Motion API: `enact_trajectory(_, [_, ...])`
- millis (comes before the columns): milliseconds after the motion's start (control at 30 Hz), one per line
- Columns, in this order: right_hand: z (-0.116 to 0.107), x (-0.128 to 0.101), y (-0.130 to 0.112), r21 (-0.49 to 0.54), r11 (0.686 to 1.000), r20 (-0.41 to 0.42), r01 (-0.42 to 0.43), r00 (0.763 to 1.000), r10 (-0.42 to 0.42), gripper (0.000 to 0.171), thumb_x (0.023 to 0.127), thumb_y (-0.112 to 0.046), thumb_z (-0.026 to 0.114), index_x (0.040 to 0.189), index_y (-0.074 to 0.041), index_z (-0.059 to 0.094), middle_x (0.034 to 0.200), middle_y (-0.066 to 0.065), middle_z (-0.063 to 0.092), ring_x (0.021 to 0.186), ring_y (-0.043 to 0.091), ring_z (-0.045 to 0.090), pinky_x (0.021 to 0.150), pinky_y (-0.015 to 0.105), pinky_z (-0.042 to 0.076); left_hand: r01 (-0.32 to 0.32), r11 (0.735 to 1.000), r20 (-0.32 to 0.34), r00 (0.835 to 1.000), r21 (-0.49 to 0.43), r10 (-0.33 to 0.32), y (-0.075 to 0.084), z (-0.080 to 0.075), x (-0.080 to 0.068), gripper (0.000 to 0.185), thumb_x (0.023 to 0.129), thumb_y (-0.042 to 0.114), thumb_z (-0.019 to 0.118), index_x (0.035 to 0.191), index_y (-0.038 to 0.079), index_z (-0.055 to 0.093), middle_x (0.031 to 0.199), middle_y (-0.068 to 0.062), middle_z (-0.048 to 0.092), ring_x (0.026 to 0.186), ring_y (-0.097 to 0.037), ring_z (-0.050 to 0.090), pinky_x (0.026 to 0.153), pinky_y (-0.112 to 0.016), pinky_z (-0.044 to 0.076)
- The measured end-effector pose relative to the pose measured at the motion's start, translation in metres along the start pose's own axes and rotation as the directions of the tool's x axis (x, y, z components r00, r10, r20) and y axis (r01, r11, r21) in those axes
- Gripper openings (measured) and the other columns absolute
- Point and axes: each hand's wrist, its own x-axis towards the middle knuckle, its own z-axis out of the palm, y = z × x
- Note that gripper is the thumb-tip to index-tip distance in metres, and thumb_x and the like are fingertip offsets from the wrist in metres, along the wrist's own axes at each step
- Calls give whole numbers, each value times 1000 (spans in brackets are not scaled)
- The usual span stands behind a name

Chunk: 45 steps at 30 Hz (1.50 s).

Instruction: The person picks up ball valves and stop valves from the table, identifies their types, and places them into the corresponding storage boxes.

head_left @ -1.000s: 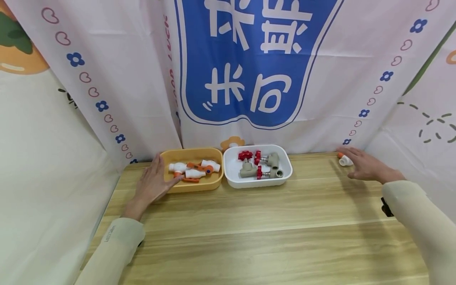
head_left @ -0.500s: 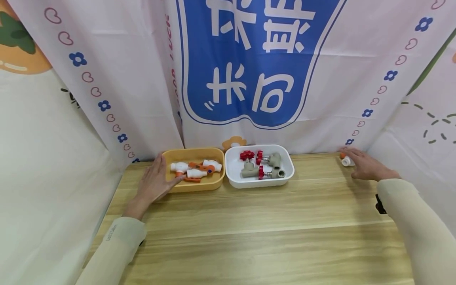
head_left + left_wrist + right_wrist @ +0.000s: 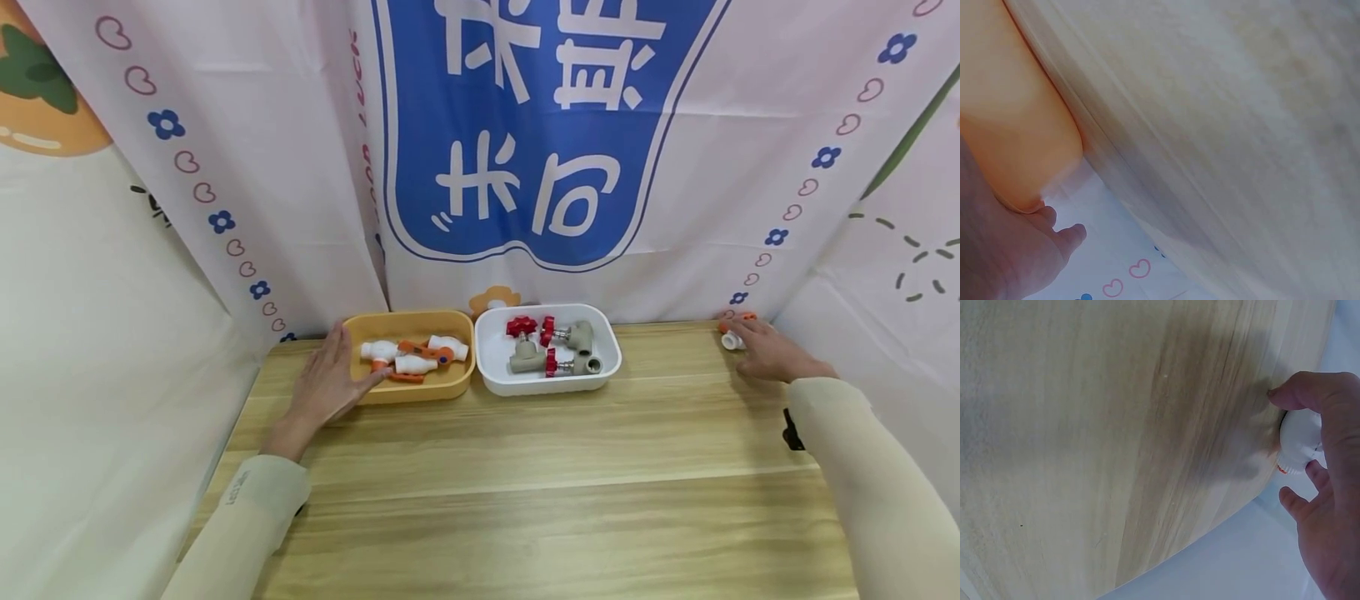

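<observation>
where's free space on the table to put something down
The whole near half of the table is bare, between the two sleeves. Another free strip lies between the white tray and the right hand. It is crowded at the back: the yellow tray with the left hand on it, and the white tray, both holding valves.

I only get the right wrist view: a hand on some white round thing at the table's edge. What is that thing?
Observer: From the head view, a white valve with an orange handle, under the right hand.
Operator: Any more like it?
Observer: Yes, several lie in a yellow tray across the table.
Operator: And the other hand?
Observer: The left hand rests on that tray's near left corner.
Operator: Anything beside it?
Observer: A white tray holding grey valves with red handles.
</observation>
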Motion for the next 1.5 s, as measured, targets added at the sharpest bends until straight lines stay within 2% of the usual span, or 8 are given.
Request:
enact_trajectory(300, [4,6,1,-61,998,-16,-9,1000,8,72,95,-11,65,156,13,36,161,42,28,146,65,22,120,76,21,1,1000,-9,1000,-7,-1,-2,0,0,122,97,84,40,165,-6,-6,176,-21,-14,162,-47,2,129,-66,8])
enact_trajectory(667, [8,6,-5,-94,995,-57,-32,998,27,59,104,-27,63,153,-1,45,157,36,38,138,63,33,109,83,32,-3,1000,-7,1000,-6,3,-5,2,-1,121,97,84,39,165,-5,-8,175,-21,-16,161,-47,1,129,-65,8])
enact_trajectory(833, [11,6,-10,-85,996,-93,-18,996,10,55,101,-23,66,147,3,51,147,40,44,128,64,45,104,79,40,-7,1000,-7,1000,-7,7,-4,1,-1,121,98,83,40,165,-6,-7,175,-22,-15,162,-47,1,129,-66,9])
enact_trajectory(1000, [18,8,-11,-47,999,-139,-6,990,0,47,96,-17,66,135,8,59,126,43,50,103,60,59,89,70,49,-6,1000,-7,1000,-6,6,-3,0,0,121,97,83,40,165,-6,-7,175,-22,-15,161,-47,2,129,-65,8])
enact_trajectory(1200, [23,12,-11,-15,1000,-160,-20,987,17,41,91,-17,69,123,8,63,108,36,54,91,48,58,82,65,50,-4,1000,-5,1000,-6,4,-3,0,0,121,97,84,39,165,-5,-8,176,-21,-15,161,-47,2,129,-65,8])
enact_trajectory(1500, [22,10,-14,46,996,-109,-75,991,79,46,89,-22,77,122,7,65,109,33,52,88,40,59,79,61,53,-13,1000,-13,1000,-7,13,-2,2,0,122,97,84,41,165,-6,-6,176,-22,-13,162,-46,2,129,-65,11])
